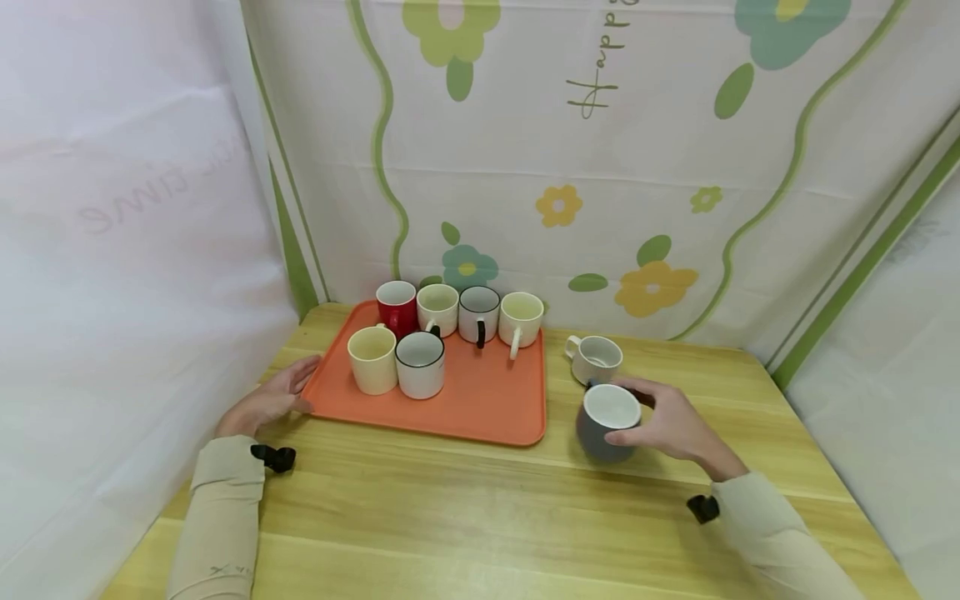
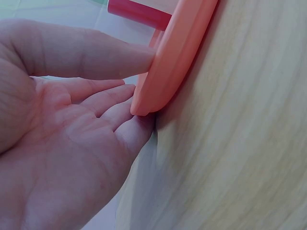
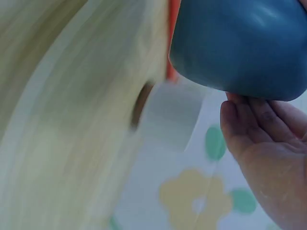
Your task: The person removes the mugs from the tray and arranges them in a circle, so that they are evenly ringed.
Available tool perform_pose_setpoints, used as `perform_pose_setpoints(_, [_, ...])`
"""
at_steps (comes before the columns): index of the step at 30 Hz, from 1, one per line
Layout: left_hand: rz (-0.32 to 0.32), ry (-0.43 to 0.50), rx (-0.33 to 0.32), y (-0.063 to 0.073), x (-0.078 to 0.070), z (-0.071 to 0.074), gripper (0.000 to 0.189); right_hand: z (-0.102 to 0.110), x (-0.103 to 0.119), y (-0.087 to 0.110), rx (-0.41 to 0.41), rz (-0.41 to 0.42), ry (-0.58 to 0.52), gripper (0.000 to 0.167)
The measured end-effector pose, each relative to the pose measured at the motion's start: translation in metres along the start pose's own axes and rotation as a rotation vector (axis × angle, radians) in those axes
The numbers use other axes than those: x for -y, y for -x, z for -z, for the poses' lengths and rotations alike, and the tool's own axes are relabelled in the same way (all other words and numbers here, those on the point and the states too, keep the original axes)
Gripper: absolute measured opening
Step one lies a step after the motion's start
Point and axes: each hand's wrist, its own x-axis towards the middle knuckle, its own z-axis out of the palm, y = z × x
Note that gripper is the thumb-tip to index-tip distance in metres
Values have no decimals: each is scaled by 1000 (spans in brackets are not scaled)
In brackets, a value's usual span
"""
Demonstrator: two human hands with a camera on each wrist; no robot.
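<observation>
My right hand (image 1: 670, 421) grips a dark grey mug (image 1: 597, 433) with a white inside, thumb on the near side and fingers on the far side. In the right wrist view the grey mug (image 3: 244, 48) looks tilted and off the table. Just behind it stands a pale cup (image 1: 596, 360), its handle toward the left. My left hand (image 1: 273, 396) touches the near left corner of an orange tray (image 1: 480, 408). Its thumb and fairly straight fingers meet the tray rim (image 2: 175, 57) in the left wrist view.
On the tray, a red mug (image 1: 396, 312), cream mugs (image 1: 521, 321) and white mugs with black rims (image 1: 420, 371) stand in two rows. A patterned cloth (image 1: 495, 150) hangs behind the wooden table (image 1: 450, 517), with white cloth at both sides.
</observation>
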Motion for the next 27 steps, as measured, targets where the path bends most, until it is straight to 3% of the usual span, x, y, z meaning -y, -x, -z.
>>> perform_pose_setpoints(6, [-15, 19, 3, -1, 2, 1, 112, 27, -40, 14, -48, -110, 98, 78])
perform_pose_setpoints(14, [-6, -12, -7, 1, -1, 0, 108, 43, -82, 10, -81, -239, 138, 87])
perform_pose_setpoints(27, [-17, 19, -5, 1, 1, -1, 107, 49, -110, -19, -74, -291, 69, 85])
